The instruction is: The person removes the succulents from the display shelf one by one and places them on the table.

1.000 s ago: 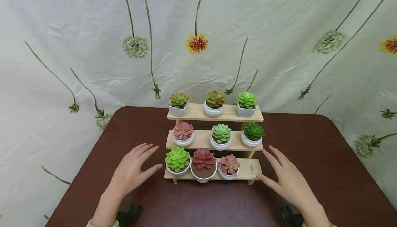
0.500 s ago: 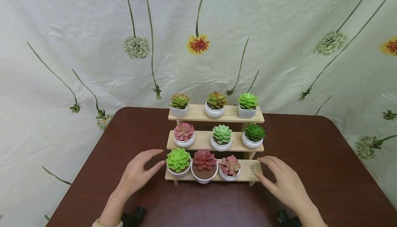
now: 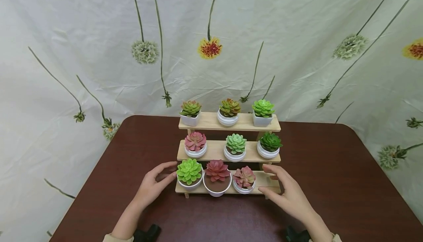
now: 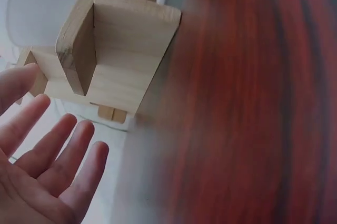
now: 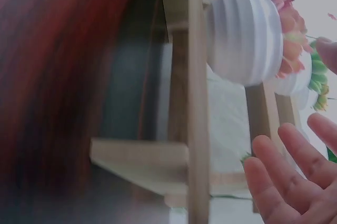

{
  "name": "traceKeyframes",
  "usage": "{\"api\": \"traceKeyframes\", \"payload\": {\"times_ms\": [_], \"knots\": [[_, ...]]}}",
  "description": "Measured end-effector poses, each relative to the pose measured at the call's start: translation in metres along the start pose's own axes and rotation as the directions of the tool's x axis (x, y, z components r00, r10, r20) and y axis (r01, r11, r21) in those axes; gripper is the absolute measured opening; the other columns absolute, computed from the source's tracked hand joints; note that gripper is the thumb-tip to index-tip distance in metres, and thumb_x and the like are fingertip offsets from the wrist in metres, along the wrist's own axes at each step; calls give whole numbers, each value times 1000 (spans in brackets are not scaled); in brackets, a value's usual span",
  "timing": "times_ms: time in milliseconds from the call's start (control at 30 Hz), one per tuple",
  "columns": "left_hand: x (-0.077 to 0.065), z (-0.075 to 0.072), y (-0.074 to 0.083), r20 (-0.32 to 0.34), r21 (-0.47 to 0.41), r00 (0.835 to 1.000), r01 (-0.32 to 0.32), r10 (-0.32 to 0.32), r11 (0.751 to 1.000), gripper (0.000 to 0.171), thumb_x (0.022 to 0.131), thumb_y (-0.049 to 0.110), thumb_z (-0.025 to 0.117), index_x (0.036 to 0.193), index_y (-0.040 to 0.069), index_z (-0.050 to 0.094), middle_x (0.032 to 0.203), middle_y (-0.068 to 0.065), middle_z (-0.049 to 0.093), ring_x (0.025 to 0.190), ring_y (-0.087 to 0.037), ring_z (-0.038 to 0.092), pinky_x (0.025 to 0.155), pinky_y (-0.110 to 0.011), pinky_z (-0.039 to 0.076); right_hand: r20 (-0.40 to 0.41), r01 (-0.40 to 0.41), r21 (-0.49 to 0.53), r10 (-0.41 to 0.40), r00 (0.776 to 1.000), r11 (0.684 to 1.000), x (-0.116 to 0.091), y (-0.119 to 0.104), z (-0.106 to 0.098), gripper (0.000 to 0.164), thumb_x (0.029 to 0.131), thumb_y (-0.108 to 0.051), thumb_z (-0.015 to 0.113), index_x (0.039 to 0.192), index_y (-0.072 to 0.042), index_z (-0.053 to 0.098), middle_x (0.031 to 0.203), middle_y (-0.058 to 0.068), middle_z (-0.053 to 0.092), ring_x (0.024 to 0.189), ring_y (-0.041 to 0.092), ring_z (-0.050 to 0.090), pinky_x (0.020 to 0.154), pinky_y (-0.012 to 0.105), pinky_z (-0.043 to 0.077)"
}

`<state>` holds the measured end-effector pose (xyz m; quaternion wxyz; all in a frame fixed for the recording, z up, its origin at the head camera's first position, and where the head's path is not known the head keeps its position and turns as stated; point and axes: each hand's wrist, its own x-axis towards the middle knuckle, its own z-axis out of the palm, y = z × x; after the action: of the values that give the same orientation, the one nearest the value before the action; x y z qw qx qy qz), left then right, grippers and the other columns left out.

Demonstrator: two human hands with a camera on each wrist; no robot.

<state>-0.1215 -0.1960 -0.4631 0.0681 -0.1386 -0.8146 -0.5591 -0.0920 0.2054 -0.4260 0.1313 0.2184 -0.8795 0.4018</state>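
A three-tier wooden stand (image 3: 211, 124) holds several potted succulents. Beside the left end of its bottom tier is my left hand (image 3: 150, 187), fingers relaxed, next to a bright green succulent (image 3: 189, 171) in a white pot. Whether the fingertips touch that pot I cannot tell. My right hand (image 3: 292, 198) hovers at the bottom tier's right end, thumb and fingers spread apart, near a pink succulent (image 3: 244, 177). In the right wrist view that hand (image 5: 295, 182) is clear of the ribbed white pot (image 5: 245, 37). A dark red succulent (image 3: 216, 171) sits between the two.
The stand is on a dark reddish-brown table (image 3: 218, 220). The middle tier bears pink, pale green and dark green succulents. Along the top tier are three more. Behind hangs a white cloth (image 3: 290, 43) printed with flowers.
Both hands have moved inward toward the ends of the bottom tier, the left rightward and the right leftward. The pots and the stand have stayed put.
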Motion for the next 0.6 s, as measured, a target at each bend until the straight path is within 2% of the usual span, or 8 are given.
{"api": "traceKeyframes", "payload": {"times_ms": [67,200,333,467,600], "knots": [[1,1,-5,19,-77,999,41,-40,996,32,89,12,65,120,4,61,113,-12,63,98,-11,62,80,-24,51,12,-10,53,9,1000,999,1,1,5,57,78,-18,79,128,-12,53,124,-1,57,108,15,56,83,34,48],[0,2,-12,52,-134,993,112,-106,985,33,90,14,65,121,5,60,114,-10,62,99,-10,62,82,-22,49,8,12,144,-13,1000,990,5,3,15,61,73,-10,81,127,-6,52,123,7,57,106,22,57,80,36,50],[-2,2,-16,104,-186,988,133,-115,973,36,91,13,63,124,2,57,117,-8,60,101,-11,61,83,-23,48,-16,53,253,-50,999,966,9,-4,21,64,67,3,81,124,4,52,119,20,56,102,32,57,79,39,51],[-3,4,-19,142,-258,985,136,-102,957,38,91,7,61,125,-6,52,114,-3,62,100,-10,62,82,-24,49,-15,43,318,-40,999,947,11,-17,21,67,63,8,82,122,8,51,118,23,56,102,24,59,82,38,50],[-4,7,-21,172,-303,980,147,-98,942,41,90,2,60,125,-15,47,110,8,62,99,-7,61,82,-22,49,-6,35,329,-34,999,944,10,-23,23,71,61,6,84,124,7,50,120,21,57,105,13,58,86,32,48]]}}
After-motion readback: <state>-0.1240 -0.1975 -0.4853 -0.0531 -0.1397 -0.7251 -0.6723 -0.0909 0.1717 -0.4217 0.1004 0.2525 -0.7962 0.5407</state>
